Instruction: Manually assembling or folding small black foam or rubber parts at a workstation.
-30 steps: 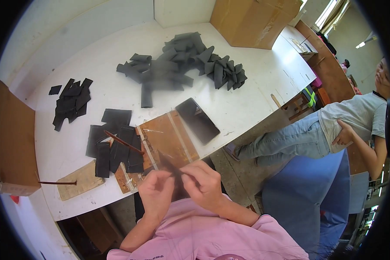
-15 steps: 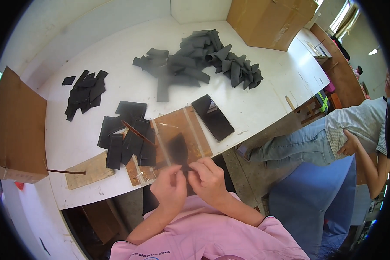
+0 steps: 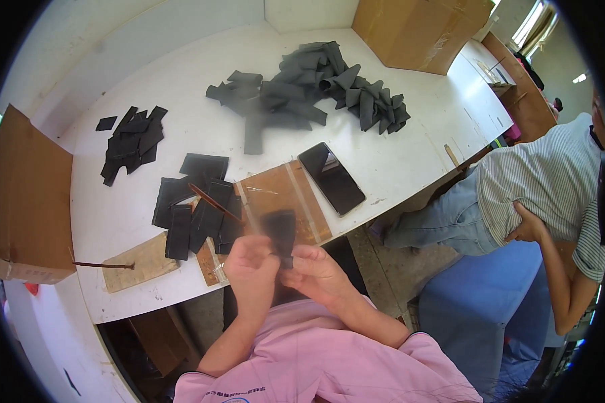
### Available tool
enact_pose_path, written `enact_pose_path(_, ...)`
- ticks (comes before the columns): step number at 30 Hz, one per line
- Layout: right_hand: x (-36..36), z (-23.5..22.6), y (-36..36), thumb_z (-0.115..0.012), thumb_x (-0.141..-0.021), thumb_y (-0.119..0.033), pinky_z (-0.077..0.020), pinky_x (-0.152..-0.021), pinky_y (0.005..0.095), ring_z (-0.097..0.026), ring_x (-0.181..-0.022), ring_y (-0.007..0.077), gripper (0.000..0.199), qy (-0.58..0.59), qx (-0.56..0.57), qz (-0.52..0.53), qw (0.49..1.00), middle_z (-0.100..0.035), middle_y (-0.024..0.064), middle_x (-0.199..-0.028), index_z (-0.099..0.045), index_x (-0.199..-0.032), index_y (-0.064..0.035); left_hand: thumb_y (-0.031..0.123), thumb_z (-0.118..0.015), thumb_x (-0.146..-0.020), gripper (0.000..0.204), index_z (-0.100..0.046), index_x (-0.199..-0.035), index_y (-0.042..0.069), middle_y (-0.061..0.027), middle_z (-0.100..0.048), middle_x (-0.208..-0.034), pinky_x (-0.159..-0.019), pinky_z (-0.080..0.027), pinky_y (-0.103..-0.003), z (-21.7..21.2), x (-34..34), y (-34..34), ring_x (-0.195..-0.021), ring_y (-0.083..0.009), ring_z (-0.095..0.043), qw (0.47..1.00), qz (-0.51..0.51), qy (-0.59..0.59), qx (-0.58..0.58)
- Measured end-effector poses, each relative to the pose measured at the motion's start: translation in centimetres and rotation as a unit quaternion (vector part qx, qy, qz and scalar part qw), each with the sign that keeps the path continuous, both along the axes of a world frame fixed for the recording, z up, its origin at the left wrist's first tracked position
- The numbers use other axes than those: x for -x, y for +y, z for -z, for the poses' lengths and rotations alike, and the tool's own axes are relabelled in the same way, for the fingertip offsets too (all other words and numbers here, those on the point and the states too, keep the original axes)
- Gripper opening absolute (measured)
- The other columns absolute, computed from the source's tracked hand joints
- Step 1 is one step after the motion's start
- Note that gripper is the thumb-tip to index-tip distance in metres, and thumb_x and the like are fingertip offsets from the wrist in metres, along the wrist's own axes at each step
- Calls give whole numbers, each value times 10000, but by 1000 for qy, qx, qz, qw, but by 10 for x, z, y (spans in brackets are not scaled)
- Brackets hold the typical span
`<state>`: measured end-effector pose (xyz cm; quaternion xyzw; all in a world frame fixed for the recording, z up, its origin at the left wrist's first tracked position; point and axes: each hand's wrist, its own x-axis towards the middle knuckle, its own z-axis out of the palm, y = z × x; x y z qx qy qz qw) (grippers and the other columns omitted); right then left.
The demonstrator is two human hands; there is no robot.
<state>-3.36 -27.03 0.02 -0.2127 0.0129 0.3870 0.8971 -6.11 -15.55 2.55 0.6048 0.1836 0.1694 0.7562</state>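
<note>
Between my two hands is a small black fabric piece (image 3: 280, 230), its wide end pointing away from me and its image partly hazy. My left hand (image 3: 252, 263) grips its near left edge, fingers closed. My right hand (image 3: 317, 274) pinches the near right side with thumb and fingers. Both hands are just off the table's front edge, by a brown board (image 3: 282, 191) with clear tape strips. Left of the board, several flat black fabric pieces (image 3: 205, 221) lie overlapped, and a thin rusty-brown rod (image 3: 215, 201) slants over them.
A large heap of dark grey fabric pieces (image 3: 302, 87) lies at the back; a smaller black pile (image 3: 134, 141) is at left. A phone (image 3: 331, 178) lies beside the board. Cardboard boxes (image 3: 30, 195) stand left and back right. Another person (image 3: 531, 181) is at right, near blue sheeting (image 3: 477, 295).
My hands have risen slightly away from me and turned, lifting the black fabric piece so more of it shows. The other person has leaned or shifted a little left.
</note>
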Motion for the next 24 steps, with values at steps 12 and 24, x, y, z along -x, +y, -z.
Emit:
enact_pose_path(12, -6, -9, -7, -529, -854, -189, -368, -601, 183, -437, -668, 50, 161, -113, 152, -5, 982, -456, -30, -744, -477, -766, -65, -110, -533, -676, 326, -447, -983, -39, -88, -571, -736, -354, -314, -177, -15, 18, 17, -436, -57, -443, 968, 193, 3, 158)
enact_pose_path(24, -16, -32, -2, -558, -822, -149, -407, -717, 226, -499, -820, 119, 173, -411, 194, 142, 879, -527, 85, -946, -530, -830, 21, -61, -595, -724, 351, -536, -1067, -8, -45, -555, -756, -486, -393, -186, -26, 27, -2, -587, -84, -512, 984, 56, -76, -149)
